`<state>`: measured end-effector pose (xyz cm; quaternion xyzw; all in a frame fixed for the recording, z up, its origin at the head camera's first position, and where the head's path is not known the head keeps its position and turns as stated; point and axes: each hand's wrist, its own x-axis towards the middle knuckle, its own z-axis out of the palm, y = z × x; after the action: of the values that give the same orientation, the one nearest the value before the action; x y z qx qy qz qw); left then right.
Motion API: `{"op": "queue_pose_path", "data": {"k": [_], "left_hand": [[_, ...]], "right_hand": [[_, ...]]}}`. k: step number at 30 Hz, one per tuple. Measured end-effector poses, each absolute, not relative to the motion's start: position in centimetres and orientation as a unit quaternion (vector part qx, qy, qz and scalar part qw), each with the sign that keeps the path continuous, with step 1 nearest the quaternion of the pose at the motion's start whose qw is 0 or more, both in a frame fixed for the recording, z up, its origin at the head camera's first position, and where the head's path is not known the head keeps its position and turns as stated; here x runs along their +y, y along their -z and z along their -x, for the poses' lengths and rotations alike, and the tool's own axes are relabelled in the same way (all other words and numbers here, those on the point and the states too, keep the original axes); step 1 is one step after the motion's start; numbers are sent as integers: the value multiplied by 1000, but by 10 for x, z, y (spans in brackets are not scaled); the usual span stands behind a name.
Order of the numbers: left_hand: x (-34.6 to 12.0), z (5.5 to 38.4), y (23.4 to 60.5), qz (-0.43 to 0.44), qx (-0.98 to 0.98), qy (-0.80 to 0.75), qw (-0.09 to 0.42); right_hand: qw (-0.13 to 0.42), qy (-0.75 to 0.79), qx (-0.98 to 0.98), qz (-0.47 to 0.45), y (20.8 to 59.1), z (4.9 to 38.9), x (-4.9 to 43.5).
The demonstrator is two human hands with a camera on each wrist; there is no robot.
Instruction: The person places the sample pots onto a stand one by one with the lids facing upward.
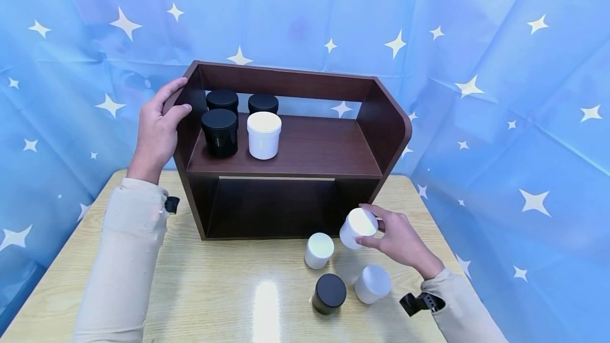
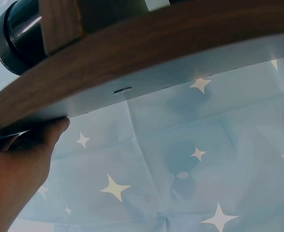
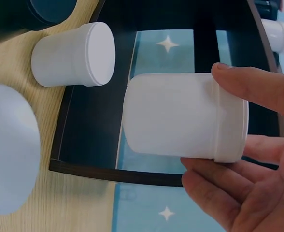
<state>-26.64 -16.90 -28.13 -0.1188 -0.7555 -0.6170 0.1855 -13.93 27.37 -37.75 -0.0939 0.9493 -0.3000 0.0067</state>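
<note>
Right hand (image 1: 400, 238) grips a white jar (image 1: 356, 228) at its lid end, before the shelf (image 1: 388, 120), whose side the left hand (image 1: 158, 130) holds. Loading appears in hand; the next move likely calls for raising the jar toward the upper board (image 1: 316, 144), leftward of the right hand.

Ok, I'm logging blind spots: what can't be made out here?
Head: base of rear-right black jar, behind shelved white jar.
Left wrist: part of left hand, past left edge.
Right wrist: part of tabletop black jar, past top edge.
Right wrist: contents of held white jar, behind opaque sides.
</note>
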Motion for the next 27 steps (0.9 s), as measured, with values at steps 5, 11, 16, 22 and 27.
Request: {"op": "queue_pose_path", "data": {"k": [5, 11, 16, 22, 27], "left_hand": [[-169, 266, 281, 120, -757, 613, 189], [-169, 267, 282, 123, -757, 613, 189], [-169, 267, 282, 120, -759, 612, 188], [-169, 266, 282, 121, -756, 615, 189], [-169, 267, 283, 124, -753, 619, 188]], "right_hand": [[2, 298, 950, 98, 374, 140, 273], [-2, 286, 953, 101, 368, 139, 273], [-5, 286, 952, 107, 365, 139, 272], [-3, 288, 951, 108, 361, 140, 271], [-4, 284, 952, 113, 357, 140, 268]]}}
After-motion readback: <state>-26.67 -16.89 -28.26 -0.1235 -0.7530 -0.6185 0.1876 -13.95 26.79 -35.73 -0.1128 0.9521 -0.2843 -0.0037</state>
